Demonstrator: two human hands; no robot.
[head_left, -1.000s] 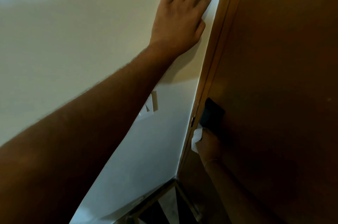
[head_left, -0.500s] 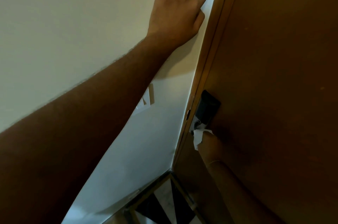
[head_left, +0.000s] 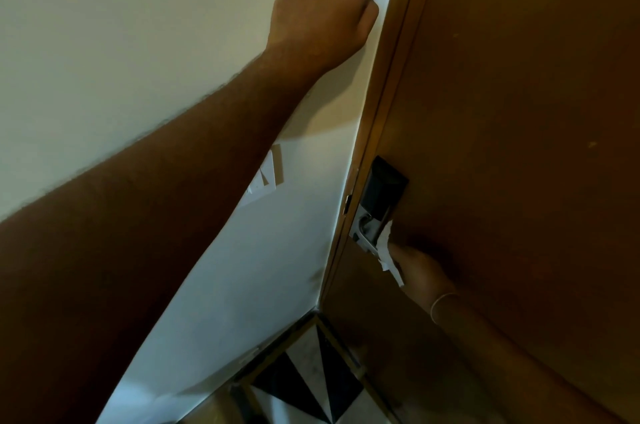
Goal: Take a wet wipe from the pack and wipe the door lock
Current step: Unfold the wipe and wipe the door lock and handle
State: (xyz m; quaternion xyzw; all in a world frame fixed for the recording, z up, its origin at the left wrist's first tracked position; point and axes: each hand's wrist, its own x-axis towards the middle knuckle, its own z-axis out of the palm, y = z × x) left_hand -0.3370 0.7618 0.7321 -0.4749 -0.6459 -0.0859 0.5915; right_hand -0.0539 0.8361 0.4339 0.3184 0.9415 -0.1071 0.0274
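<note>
The wet wipe [head_left: 389, 252] is already out of its pack and bunched in the fingers of the right hand [head_left: 420, 268], pressed against the lower, silvery part of the door lock [head_left: 375, 204] on the brown door [head_left: 519, 112]. The left hand [head_left: 323, 4] lies flat on the wall [head_left: 104, 43], fingers spread, holding nothing. Wiping looks underway; the dark upper plate probably remains to be done.

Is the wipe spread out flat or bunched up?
Bunched up: the wet wipe is crumpled in the right hand against the door lock.
</note>
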